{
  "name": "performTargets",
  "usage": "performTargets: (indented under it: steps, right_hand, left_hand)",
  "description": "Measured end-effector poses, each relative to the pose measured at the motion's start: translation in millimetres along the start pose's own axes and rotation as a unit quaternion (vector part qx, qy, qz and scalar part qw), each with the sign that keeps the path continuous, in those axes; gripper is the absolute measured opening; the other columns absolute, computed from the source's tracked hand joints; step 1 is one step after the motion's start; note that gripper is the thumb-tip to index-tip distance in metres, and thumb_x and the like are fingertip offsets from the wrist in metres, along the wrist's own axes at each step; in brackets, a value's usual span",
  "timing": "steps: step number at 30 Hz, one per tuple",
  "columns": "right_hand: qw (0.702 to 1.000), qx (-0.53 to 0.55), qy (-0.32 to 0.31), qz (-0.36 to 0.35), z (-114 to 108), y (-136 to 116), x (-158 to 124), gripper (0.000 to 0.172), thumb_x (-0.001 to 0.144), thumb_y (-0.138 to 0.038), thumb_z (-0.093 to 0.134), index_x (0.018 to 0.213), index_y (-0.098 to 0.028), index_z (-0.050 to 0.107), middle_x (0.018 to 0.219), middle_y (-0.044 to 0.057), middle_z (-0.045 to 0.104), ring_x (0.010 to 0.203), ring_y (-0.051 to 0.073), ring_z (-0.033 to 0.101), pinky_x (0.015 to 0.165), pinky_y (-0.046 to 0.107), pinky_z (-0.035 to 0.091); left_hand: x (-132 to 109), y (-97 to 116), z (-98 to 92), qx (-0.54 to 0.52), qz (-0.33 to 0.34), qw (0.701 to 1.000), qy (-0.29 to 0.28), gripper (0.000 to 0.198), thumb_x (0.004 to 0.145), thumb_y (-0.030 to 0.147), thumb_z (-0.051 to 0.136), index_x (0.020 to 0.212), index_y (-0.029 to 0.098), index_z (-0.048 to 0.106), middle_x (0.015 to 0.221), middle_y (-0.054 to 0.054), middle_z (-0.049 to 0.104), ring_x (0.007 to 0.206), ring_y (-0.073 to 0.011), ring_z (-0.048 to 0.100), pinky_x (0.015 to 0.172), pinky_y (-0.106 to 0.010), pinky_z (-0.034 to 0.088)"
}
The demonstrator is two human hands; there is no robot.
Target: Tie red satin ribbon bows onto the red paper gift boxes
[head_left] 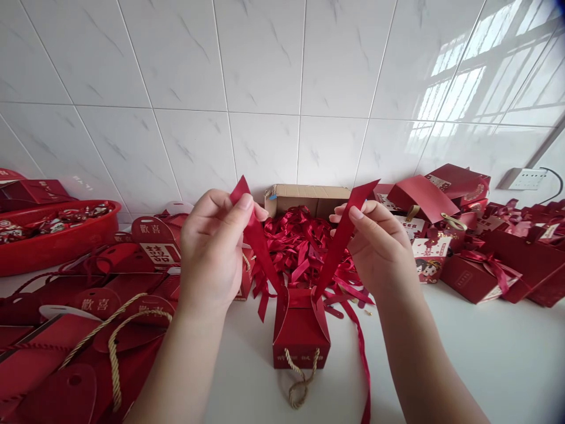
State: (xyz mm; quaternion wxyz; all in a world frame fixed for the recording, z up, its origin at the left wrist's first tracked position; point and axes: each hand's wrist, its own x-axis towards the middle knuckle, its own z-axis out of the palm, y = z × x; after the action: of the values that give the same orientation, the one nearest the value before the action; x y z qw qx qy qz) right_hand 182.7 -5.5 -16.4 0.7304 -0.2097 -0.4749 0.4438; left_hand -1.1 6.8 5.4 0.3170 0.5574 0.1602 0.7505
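Note:
A small red gift box (302, 333) stands upright on the white table in front of me, a gold rope handle (302, 383) hanging down its near side. From its top rises a wide red ribbon (331, 254), spread in a V. My left hand (220, 235) pinches one end of it between thumb and fingers, up and to the left of the box. The other end is pinched in my right hand (375, 235), at about the same height on the right. Both ribbon tips stick up past my fingers.
Behind the box, a cardboard carton (311, 191) spills loose red ribbons (300, 241). Red gift boxes with rope handles (132, 318) crowd the left. A red basin (66, 241) holds wrapped sweets. More red boxes (477, 271) stand at right, near a wall socket (523, 178).

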Motion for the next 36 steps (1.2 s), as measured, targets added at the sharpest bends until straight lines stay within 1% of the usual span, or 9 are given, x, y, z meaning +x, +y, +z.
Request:
performTargets:
  steps: [5,12,14,17,19,22,24,30,36]
  right_hand:
    - [1.0,-0.002,-0.001,-0.001,-0.8,-0.3,0.2,0.009,0.081,-0.023,0.068,0.075,-0.023,0.061,0.082,0.0,0.06,0.078,0.013,0.059,0.06,0.022,0.047]
    - [1.0,-0.003,-0.006,-0.003,-1.2,0.3,0.8,0.009,0.081,-0.023,0.068,0.075,-0.023,0.062,0.079,-0.002,0.059,0.062,0.008,0.051,0.058,0.021,0.046]
    - [1.0,-0.002,-0.007,-0.001,-0.9,0.1,0.5,0.009,0.08,-0.023,0.069,0.075,-0.023,0.062,0.079,-0.002,0.059,0.059,0.007,0.048,0.057,0.021,0.045]
    - [1.0,-0.002,-0.003,0.002,-0.8,-0.5,0.2,0.008,0.079,-0.024,0.07,0.075,-0.023,0.063,0.078,-0.002,0.06,0.057,0.007,0.047,0.056,0.021,0.045]
    - [1.0,-0.009,0.001,0.002,-1.0,-0.7,0.2,0.008,0.078,-0.026,0.072,0.074,-0.023,0.065,0.076,-0.002,0.06,0.057,0.007,0.048,0.055,0.021,0.045]
    - [0.999,-0.035,0.021,-0.007,-1.9,-0.3,0.9,0.009,0.073,-0.029,0.076,0.073,-0.023,0.069,0.071,-0.002,0.062,0.062,0.009,0.054,0.055,0.022,0.045]
    - [0.998,-0.051,0.04,-0.015,-2.8,0.3,1.7,0.011,0.07,-0.031,0.078,0.073,-0.024,0.071,0.072,-0.001,0.064,0.066,0.012,0.058,0.058,0.024,0.047]
    - [0.996,-0.078,0.046,-0.026,-5.5,1.8,3.2,0.012,0.068,-0.035,0.079,0.074,-0.026,0.074,0.077,0.0,0.069,0.073,0.016,0.062,0.067,0.031,0.05]
    - [0.997,-0.054,0.045,-0.027,-5.6,1.9,2.5,0.012,0.067,-0.031,0.081,0.076,-0.027,0.075,0.074,-0.002,0.068,0.073,0.012,0.061,0.068,0.027,0.05]
  left_hand:
    - [0.6,-1.6,0.3,0.0,-0.019,0.999,0.04,0.021,0.066,0.022,0.08,0.062,0.019,0.059,0.059,0.004,0.061,0.06,-0.0081,0.055,0.066,-0.023,0.047]
    - [1.7,-5.9,-1.5,0.003,-0.014,0.998,0.057,0.022,0.056,0.02,0.085,0.064,0.021,0.065,0.06,0.005,0.063,0.059,-0.0076,0.057,0.062,-0.021,0.05]
    - [1.8,-7.4,-2.8,0.009,0.006,0.999,0.051,0.019,0.057,0.023,0.085,0.066,0.022,0.069,0.061,0.004,0.065,0.061,-0.0083,0.059,0.065,-0.022,0.051]
    - [0.1,-7.8,-3.8,0.011,0.039,0.998,0.045,0.009,0.069,0.032,0.079,0.069,0.025,0.073,0.068,0.003,0.069,0.065,-0.01,0.061,0.07,-0.026,0.054]
    - [-2.4,-6.6,-3.1,0.038,0.054,0.997,0.039,0.003,0.074,0.031,0.075,0.074,0.027,0.075,0.073,0.002,0.07,0.068,-0.0107,0.062,0.072,-0.026,0.055]
    - [-6.4,-4.3,0.2,0.115,0.076,0.99,0.026,0.014,0.071,0.019,0.077,0.081,0.028,0.075,0.076,0.002,0.071,0.07,-0.0116,0.064,0.071,-0.025,0.056]
    - [-7.8,-3.9,2.4,0.14,0.089,0.986,0.033,0.015,0.069,0.016,0.077,0.079,0.027,0.074,0.077,0.002,0.07,0.07,-0.0124,0.065,0.071,-0.027,0.058]
    - [-7.5,-6.4,5.0,0.156,0.113,0.98,0.053,0.01,0.072,0.014,0.075,0.075,0.023,0.072,0.076,0.002,0.068,0.074,-0.0132,0.066,0.073,-0.027,0.058]
    - [-7.6,-4.9,7.1,0.151,0.093,0.982,0.058,0.012,0.071,0.014,0.076,0.076,0.024,0.072,0.076,0.002,0.07,0.073,-0.0133,0.068,0.074,-0.028,0.059]
